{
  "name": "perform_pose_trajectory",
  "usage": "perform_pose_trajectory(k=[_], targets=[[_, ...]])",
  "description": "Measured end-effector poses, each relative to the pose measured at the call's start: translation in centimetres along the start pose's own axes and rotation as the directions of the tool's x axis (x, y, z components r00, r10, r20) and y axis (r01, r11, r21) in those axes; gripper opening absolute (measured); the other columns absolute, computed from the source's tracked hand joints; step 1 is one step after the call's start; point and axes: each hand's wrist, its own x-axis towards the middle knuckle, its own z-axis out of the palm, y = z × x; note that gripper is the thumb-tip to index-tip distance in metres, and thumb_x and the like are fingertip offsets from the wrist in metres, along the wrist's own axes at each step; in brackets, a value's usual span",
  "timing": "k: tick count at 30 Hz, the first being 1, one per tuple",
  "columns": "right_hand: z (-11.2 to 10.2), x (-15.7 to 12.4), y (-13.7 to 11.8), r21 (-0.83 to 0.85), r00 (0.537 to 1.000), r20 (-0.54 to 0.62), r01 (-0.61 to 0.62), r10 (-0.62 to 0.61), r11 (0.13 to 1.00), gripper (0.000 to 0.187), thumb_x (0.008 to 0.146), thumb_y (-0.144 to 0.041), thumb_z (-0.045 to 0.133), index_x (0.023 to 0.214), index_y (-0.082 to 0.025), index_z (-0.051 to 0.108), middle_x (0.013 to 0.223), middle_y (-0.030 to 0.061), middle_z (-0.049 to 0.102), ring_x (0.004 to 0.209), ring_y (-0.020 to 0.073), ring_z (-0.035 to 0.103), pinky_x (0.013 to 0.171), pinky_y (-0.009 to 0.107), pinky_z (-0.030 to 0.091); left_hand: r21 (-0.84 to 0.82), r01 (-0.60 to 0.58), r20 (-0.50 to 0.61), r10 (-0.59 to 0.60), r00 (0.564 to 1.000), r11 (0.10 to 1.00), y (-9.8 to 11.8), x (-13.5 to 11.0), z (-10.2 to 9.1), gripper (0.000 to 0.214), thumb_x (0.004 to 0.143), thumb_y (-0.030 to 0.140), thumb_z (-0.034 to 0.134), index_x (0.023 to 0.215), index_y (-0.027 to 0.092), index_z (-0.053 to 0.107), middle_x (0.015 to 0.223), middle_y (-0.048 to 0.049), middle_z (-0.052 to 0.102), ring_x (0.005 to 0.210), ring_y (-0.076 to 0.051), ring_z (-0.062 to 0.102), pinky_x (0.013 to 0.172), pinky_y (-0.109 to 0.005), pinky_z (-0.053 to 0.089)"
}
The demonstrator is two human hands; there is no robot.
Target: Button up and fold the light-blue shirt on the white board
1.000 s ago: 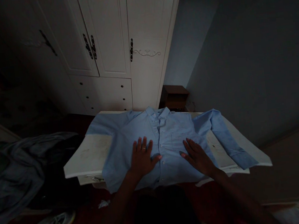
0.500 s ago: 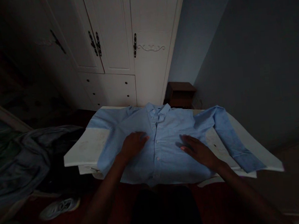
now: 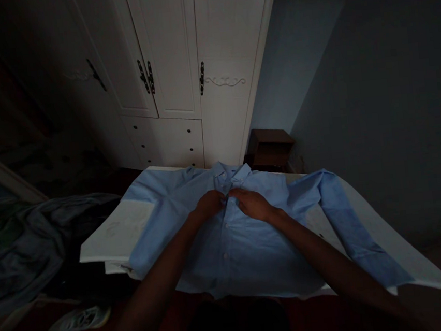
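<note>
A light blue button-up shirt lies face up and spread flat on a white table, collar toward the wardrobe, one sleeve trailing off to the right. My left hand and my right hand meet at the button placket just below the collar. Both hands have their fingers drawn together on the shirt's front edges there. What the fingertips pinch is too dark to see exactly.
A white wardrobe with drawers stands behind the table. A small brown stand sits to its right. Dark clothing is heaped at the left, and a pale shoe lies on the red floor.
Both hands slid from lying flat on the shirt's chest up to the placket under the collar, and their fingers closed. The camera moved closer.
</note>
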Motion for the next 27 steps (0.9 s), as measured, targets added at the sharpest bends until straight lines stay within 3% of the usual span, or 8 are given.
perform_pose_trajectory(k=[5,9,13,18,22,27], targets=[[0.1,1.4,0.5,-0.053,0.989,0.149,0.024,-0.016,0.998,0.054,0.079,0.0,0.048,0.128,-0.021,0.058,0.12,0.0094,0.064,0.103,0.0212,0.064,0.088,0.035,0.051,-0.069,-0.069,0.085,0.075,0.994,0.995,-1.4,0.3,-0.9,0.014,0.069,0.012,0.065,0.073,0.021,0.075,0.076,-0.0002,0.075,0.077,-0.017,0.069,0.073,-0.022,0.049],[-1.0,1.5,1.5,0.03,0.974,0.162,0.155,-0.158,0.987,0.04,0.077,-0.001,0.056,0.108,-0.023,0.069,0.106,0.0053,0.062,0.093,0.017,0.063,0.083,0.03,0.051,-0.215,-0.097,0.114,0.123,0.986,0.972,-2.2,0.9,-1.4,0.007,0.069,0.017,0.068,0.073,0.018,0.074,0.072,0.0,0.073,0.071,-0.015,0.067,0.067,-0.02,0.047],[-2.0,1.3,2.4,0.03,0.98,0.092,0.172,-0.175,0.985,0.022,0.08,-0.005,0.06,0.091,-0.021,0.069,0.097,0.0035,0.062,0.087,0.0162,0.062,0.076,0.028,0.05,-0.341,-0.149,0.038,0.172,0.984,0.928,-2.4,1.4,-1.2,0.005,0.071,0.021,0.071,0.074,0.018,0.074,0.077,-0.0012,0.073,0.074,-0.015,0.066,0.07,-0.021,0.047],[-1.2,1.7,2.3,-0.045,0.971,-0.016,0.239,-0.24,0.97,0.015,0.092,-0.015,0.054,0.094,-0.021,0.067,0.093,0.0037,0.063,0.081,0.0148,0.061,0.072,0.026,0.049,-0.453,-0.132,-0.008,0.144,0.99,0.882,-2.8,1.3,-0.2,0.004,0.071,0.018,0.071,0.074,0.018,0.074,0.079,-0.0009,0.074,0.078,-0.015,0.067,0.075,-0.023,0.049],[0.4,2.1,2.1,-0.084,0.949,-0.055,0.307,-0.312,0.948,0.021,0.098,-0.025,0.046,0.095,-0.021,0.067,0.09,0.0042,0.065,0.079,0.0147,0.061,0.072,0.026,0.049,-0.529,-0.099,-0.035,0.094,0.995,0.843,-3.4,1.0,0.6,0.006,0.072,0.019,0.069,0.075,0.018,0.074,0.078,-0.0001,0.075,0.078,-0.015,0.068,0.077,-0.024,0.049],[2.4,1.6,2.5,-0.076,0.937,-0.166,0.298,-0.307,0.951,0.028,0.1,-0.027,0.04,0.096,-0.021,0.067,0.094,0.0061,0.068,0.083,0.0149,0.064,0.075,0.026,0.051,-0.583,-0.071,-0.068,0.039,0.997,0.81,-3.7,1.1,1.5,0.007,0.071,0.02,0.07,0.076,0.017,0.073,0.078,-0.0006,0.075,0.079,-0.016,0.069,0.076,-0.024,0.051]])
